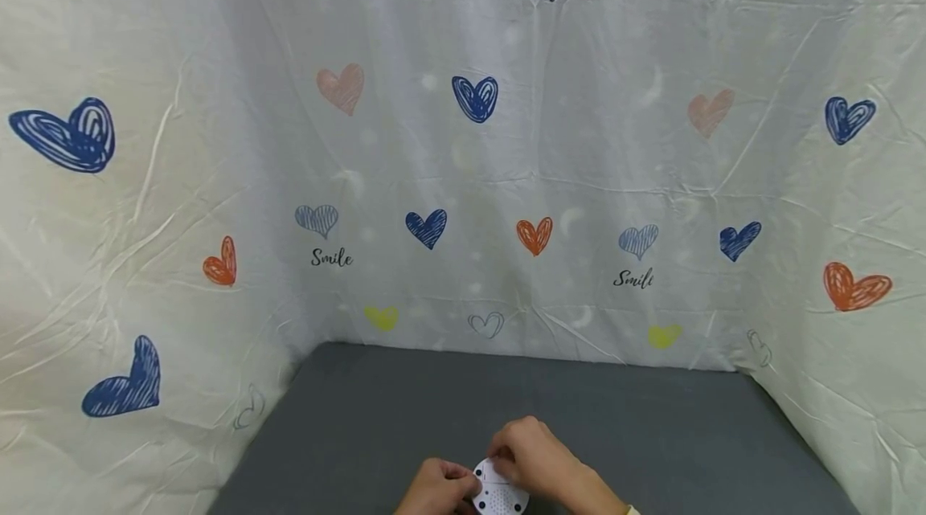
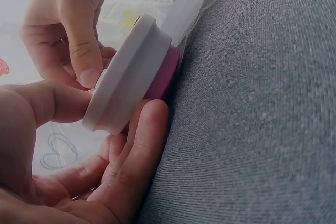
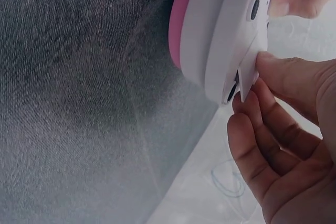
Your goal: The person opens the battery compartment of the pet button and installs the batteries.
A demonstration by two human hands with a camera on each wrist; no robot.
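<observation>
Head view: two hands, left hand and right hand, grip one white device.

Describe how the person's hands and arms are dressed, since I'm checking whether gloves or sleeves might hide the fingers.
Both the left hand and the right hand are bare: no gloves, rings or watch show in any view. Fingernails are short and unpainted. At the right wrist, a thin pale edge peeks in at the bottom of the head view, perhaps a cuff or strap; too little shows to tell.

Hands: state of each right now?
Left hand: holding the round white and pink device.
Right hand: pinching a white tab on the device.
</observation>
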